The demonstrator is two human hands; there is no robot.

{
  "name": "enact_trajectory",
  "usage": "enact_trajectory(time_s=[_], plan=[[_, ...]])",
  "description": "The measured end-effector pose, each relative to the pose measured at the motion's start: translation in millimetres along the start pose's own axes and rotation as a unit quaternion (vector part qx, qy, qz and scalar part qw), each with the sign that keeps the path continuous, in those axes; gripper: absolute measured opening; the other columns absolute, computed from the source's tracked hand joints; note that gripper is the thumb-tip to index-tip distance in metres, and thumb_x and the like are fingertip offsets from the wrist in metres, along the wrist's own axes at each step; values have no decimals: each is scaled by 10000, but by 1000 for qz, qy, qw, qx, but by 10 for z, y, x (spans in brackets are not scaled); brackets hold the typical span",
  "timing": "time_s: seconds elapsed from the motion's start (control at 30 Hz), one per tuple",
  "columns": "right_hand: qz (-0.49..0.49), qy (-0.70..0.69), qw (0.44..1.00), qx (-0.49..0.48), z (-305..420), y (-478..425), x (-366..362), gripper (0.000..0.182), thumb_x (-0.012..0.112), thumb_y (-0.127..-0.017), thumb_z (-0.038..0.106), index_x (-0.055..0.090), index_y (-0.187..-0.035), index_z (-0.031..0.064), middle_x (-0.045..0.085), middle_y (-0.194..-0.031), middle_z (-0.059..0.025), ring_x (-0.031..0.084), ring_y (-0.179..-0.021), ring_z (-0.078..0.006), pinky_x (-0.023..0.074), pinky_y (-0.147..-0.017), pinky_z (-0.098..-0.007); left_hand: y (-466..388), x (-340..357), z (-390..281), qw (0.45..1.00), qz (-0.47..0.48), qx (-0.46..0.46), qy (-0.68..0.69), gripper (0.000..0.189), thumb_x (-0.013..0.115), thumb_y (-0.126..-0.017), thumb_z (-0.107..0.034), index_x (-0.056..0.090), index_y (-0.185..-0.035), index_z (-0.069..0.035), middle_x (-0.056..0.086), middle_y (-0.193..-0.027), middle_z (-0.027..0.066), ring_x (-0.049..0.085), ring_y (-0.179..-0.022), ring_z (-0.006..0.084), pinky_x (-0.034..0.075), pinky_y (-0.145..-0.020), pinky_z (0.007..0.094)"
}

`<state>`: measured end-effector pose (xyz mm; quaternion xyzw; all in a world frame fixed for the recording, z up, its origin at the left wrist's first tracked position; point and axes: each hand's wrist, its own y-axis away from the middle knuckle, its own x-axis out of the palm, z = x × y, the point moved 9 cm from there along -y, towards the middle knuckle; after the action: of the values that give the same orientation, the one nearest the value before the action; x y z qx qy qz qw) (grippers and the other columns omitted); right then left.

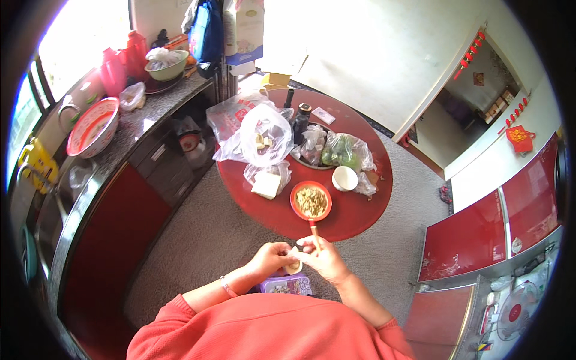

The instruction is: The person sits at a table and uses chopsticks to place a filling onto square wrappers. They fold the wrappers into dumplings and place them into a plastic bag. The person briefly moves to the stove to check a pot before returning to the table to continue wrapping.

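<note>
Just beyond my lap, my left hand (271,260) and my right hand (327,262) pinch a pale dough wrapper (294,267) from its two sides. A pair of chopsticks (314,230) is tucked in my right hand, with the tips reaching to the rim of a red bowl. That red bowl (292,208) holds chopped filling (311,201) and stands at the near edge of the round red table (265,216). To its left, a stack of white square wrappers (266,185) lies on a plastic bag (282,169). My fingers partly hide the wrapper and its contents.
Behind the wrappers stands a plastic bag (266,153) with pale pieces inside. A white bowl (344,178), bagged green vegetables (341,150), a dark bottle (301,122) and a phone (324,115) share the table. Below my hands is a purple plastic object (286,285). A counter (148,105) runs along the left.
</note>
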<state>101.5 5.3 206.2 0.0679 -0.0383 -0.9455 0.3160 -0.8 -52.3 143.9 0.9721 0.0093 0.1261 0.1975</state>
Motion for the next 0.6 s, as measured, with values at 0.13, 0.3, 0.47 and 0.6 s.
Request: enact_trajectory(time_s=[0.13, 0.3, 0.47, 0.6], plan=[[85, 99, 992, 0, 92, -796, 408, 188, 676, -847, 152, 564, -846, 1, 576, -835, -85, 573, -737, -117, 471, -638, -286, -337, -598, -317, 1000, 12, 7, 6, 120, 645, -861, -121, 598, -899, -17, 631, -791, 45, 606, -683, 118, 497, -550, 251], [46, 73, 996, 17, -167, -1481, 444, 177, 648, -875, 161, 592, -923, 0, 592, -824, -63, 587, -753, -115, 483, -663, -276, -796, -1012, -491, 997, 2, 35, 73, 93, 632, -874, -100, 600, -912, -21, 632, -797, 34, 606, -713, 109, 503, -596, 243], [-52, 41, 998, -19, -46, -1866, 4, 284, 495, -979, 270, 621, -986, 17, 544, -763, 12, 468, -634, -42, 399, -569, -192, -1358, -1353, -644, 989, -94, 100, -56, 75, 627, -854, -67, 622, -886, 1, 624, -769, 10, 599, -729, 88, 493, -630, 247], [-70, -88, 994, 4, -321, -2118, -450, 300, 459, -992, 281, 604, -951, 22, 485, -715, 21, 393, -540, -28, 327, -464, -180, -2060, -1783, -935, 932, -274, 199, -128, 108, 633, -826, -57, 618, -926, -20, 660, -799, 91, 635, -772, 172, 501, -644, 294]])
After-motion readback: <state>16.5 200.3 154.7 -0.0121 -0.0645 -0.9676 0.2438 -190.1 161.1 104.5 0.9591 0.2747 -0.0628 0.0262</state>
